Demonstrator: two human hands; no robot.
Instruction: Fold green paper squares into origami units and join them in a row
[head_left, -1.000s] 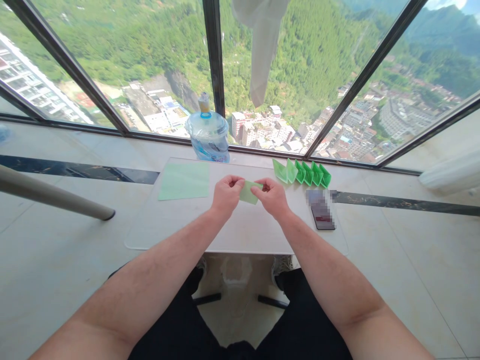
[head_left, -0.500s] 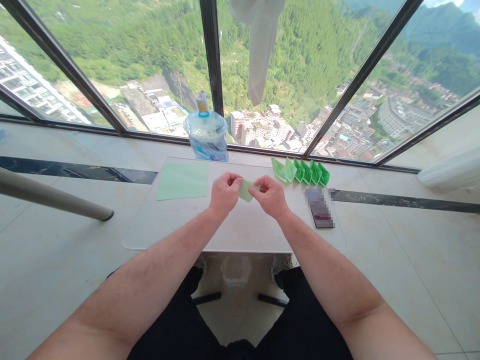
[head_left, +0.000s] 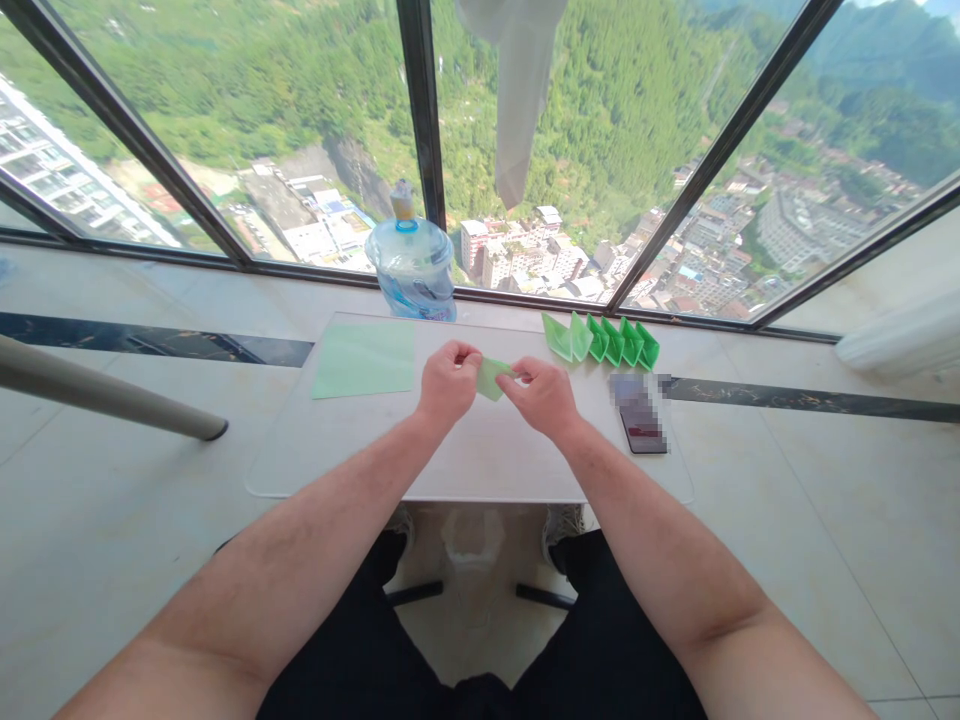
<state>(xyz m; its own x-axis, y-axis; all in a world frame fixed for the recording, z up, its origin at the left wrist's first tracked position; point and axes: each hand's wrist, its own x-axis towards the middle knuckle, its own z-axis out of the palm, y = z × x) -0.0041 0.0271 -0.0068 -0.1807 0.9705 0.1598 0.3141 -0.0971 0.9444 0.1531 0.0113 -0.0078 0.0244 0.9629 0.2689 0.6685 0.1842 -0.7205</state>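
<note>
Both hands meet above the middle of a small clear table [head_left: 480,470]. My left hand [head_left: 448,385] and my right hand [head_left: 544,395] each pinch an end of a small folded piece of light green paper [head_left: 491,379], held just above the tabletop. A flat sheet of light green paper [head_left: 364,359] lies on the table to the left of my left hand. A row of several folded green paper shapes [head_left: 604,341] stands at the table's far right, beyond my right hand.
A phone [head_left: 639,425] lies on the table right of my right hand. A large water bottle [head_left: 412,265] stands at the far edge by the window frame. A grey pole [head_left: 105,397] slants in from the left. A cloth [head_left: 521,90] hangs by the window.
The folded paper between my hands looks smaller and more bunched than a second ago. My fingers have shifted slightly on it; the hands stay in the same place.
</note>
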